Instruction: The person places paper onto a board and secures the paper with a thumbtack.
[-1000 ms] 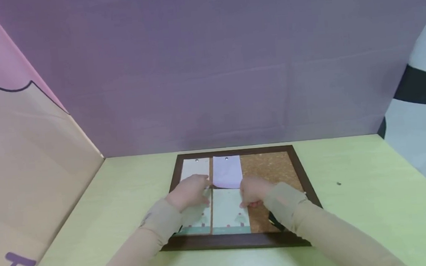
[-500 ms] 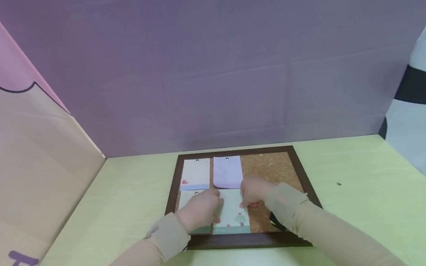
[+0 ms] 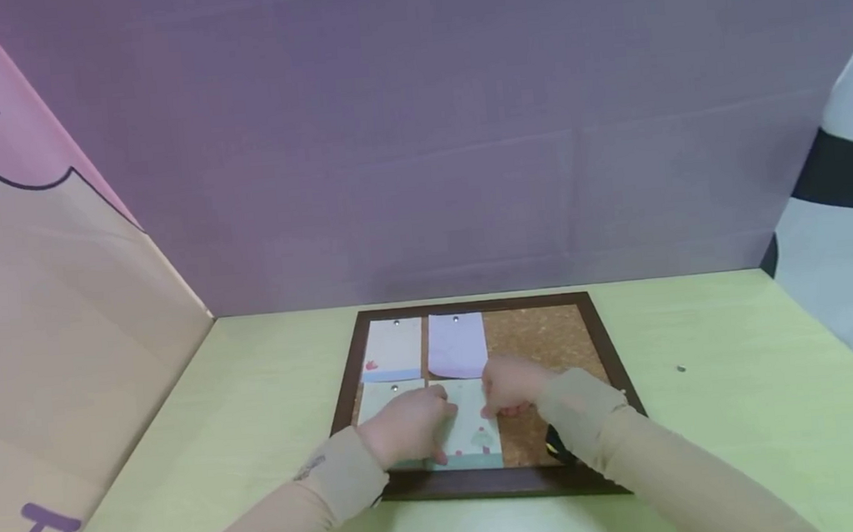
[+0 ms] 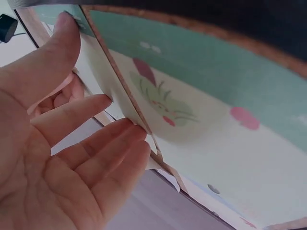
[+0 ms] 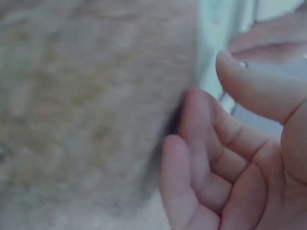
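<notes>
A cork board (image 3: 537,332) in a dark brown frame lies on the table. My left hand (image 3: 409,426) touches the lower middle paper sheet (image 3: 470,434), a pale sheet with a green band; its fingers look loosely extended in the left wrist view. At that sheet's right edge rests my right hand (image 3: 511,383). In the right wrist view its fingers bend loosely and the thumb stands apart from them. The lower left paper sheet (image 3: 377,399), partly hidden by my left hand, bears a silver pin (image 3: 394,388). Above lie a white paper sheet (image 3: 394,352) and a lilac paper sheet (image 3: 457,347), both pinned.
A small dark object (image 3: 680,369), too small to identify, lies on the pale table (image 3: 747,424) right of the board. A purple backdrop (image 3: 417,150) rises behind, with printed panels at both sides.
My left hand has come down from the upper left sheet to the lower middle one, uncovering the pin of the lower left sheet. The right hand has stayed nearly still.
</notes>
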`<state>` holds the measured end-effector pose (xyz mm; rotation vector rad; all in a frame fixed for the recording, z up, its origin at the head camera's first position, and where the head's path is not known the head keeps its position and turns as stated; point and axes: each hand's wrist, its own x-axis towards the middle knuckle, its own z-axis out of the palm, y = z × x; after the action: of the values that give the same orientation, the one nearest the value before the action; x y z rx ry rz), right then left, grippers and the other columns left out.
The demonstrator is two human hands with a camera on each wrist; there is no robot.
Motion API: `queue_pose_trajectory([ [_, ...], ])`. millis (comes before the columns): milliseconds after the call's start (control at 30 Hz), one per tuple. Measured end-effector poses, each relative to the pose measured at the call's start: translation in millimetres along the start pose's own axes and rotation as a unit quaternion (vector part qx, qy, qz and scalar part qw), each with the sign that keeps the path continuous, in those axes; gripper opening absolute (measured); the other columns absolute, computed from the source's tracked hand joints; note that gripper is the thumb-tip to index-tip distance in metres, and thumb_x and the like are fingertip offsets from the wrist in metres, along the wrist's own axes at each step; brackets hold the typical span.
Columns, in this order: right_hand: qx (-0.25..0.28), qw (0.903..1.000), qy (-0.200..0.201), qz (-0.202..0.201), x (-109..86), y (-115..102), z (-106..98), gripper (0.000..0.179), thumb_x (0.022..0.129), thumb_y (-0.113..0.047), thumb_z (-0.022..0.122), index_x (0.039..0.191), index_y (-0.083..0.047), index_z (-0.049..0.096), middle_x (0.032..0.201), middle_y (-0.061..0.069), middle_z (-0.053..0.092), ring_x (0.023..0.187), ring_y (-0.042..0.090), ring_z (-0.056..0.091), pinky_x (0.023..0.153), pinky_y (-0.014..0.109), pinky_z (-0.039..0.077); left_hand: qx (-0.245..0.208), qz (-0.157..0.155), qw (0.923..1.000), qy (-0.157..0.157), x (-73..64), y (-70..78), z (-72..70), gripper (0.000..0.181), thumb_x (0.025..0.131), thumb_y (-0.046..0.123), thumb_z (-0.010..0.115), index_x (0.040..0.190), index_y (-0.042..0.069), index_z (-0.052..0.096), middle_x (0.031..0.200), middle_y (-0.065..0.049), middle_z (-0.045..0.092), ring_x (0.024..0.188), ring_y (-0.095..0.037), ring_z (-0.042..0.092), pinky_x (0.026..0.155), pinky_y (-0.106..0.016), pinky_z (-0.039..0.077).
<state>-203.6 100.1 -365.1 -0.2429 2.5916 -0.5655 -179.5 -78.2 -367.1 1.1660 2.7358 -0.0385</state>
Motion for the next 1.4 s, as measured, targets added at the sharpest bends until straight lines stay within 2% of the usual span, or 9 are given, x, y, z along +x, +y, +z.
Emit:
queue_pose_trajectory([
  [167,0.034,0.9989,-0.026,-0.018,-3.5,3,-14,0.019,0.084,-0.017,0.07,0.07,-0.007,0.062,0.058,0.0,0.056,0.05,0.009,0.047,0.045,0.019,0.038,0.015,-0.006,0.9999,0.0,1.6,2.2,-0.6,0.049,0.06,0.036,0.085,0.1,0.012,0.07,0.091,-0.001,0.061,0.075,-0.01,0.056,0.072,-0.022,0.053],
  [367,0.043,0.997,-0.03,-0.057,-10.8,10,-30,0.021,0.087,-0.019,0.066,0.073,-0.004,0.063,0.062,0.0,0.058,0.056,0.009,0.052,0.051,0.021,0.044,0.029,-0.016,0.9994,-0.002,1.5,4.7,-0.4,0.045,0.06,0.035,0.085,0.095,0.013,0.069,0.089,-0.001,0.059,0.072,-0.01,0.054,0.068,-0.023,0.052],
  [600,0.067,0.9952,-0.031,-0.064,-22.0,27,-35,0.019,0.089,-0.024,0.065,0.08,-0.007,0.065,0.07,0.001,0.062,0.062,0.011,0.055,0.057,0.025,0.048,0.045,-0.01,0.9989,0.001,0.3,6.6,0.1,0.044,0.061,0.036,0.084,0.095,0.013,0.069,0.09,-0.001,0.059,0.073,-0.01,0.054,0.069,-0.022,0.053],
  [700,0.086,0.9928,-0.045,-0.07,-30.1,37,-39,0.022,0.09,-0.025,0.064,0.083,-0.004,0.066,0.07,0.003,0.062,0.06,0.012,0.051,0.057,0.026,0.046,0.043,-0.009,0.999,0.001,0.2,9.3,-0.5,0.043,0.062,0.035,0.084,0.094,0.012,0.068,0.089,0.0,0.058,0.073,-0.01,0.054,0.068,-0.021,0.052],
  [800,0.097,0.9917,-0.053,-0.066,-39.7,46,-45,0.024,0.091,-0.028,0.062,0.091,-0.004,0.065,0.075,0.004,0.064,0.064,0.013,0.054,0.061,0.028,0.048,0.037,-0.012,0.9992,0.001,0.2,11.7,-1.5,0.043,0.062,0.034,0.084,0.095,0.012,0.067,0.09,-0.001,0.058,0.072,-0.01,0.053,0.068,-0.021,0.053],
  [933,0.105,0.9911,-0.034,-0.074,-49.9,57,-51,0.023,0.091,-0.026,0.061,0.095,-0.003,0.065,0.079,0.005,0.065,0.068,0.014,0.057,0.065,0.031,0.051,0.032,-0.012,0.9994,-0.004,-0.4,12.1,-2.4,0.048,0.063,0.033,0.084,0.102,0.009,0.068,0.092,-0.001,0.057,0.074,-0.009,0.053,0.072,-0.02,0.052],
  [1100,0.12,0.9877,-0.036,-0.093,-55.3,71,-52,0.023,0.092,-0.022,0.06,0.09,0.0,0.064,0.073,0.004,0.061,0.062,0.012,0.05,0.058,0.027,0.046,0.016,-0.014,0.9997,-0.01,-1.9,11.2,-2.3,0.06,0.065,0.031,0.083,0.117,0.007,0.065,0.097,-0.003,0.058,0.082,-0.011,0.054,0.082,-0.022,0.052],
  [1267,0.146,0.9828,-0.053,-0.1,-67.5,88,-52,0.025,0.093,-0.026,0.059,0.092,-0.001,0.062,0.078,0.004,0.062,0.07,0.015,0.054,0.065,0.031,0.05,0.011,-0.011,0.9998,-0.014,-3.7,11.3,-1.9,0.063,0.066,0.031,0.082,0.121,0.006,0.063,0.098,-0.003,0.057,0.083,-0.011,0.054,0.083,-0.021,0.052],
  [1400,0.171,0.977,-0.065,-0.11,-78.0,104,-55,0.029,0.094,-0.027,0.058,0.101,0.001,0.062,0.085,0.005,0.064,0.08,0.017,0.06,0.072,0.031,0.054,0.01,-0.01,0.9997,-0.018,-5.4,11.0,-2.5,0.065,0.067,0.031,0.081,0.123,0.006,0.062,0.098,-0.003,0.057,0.083,-0.011,0.054,0.083,-0.022,0.052],
])
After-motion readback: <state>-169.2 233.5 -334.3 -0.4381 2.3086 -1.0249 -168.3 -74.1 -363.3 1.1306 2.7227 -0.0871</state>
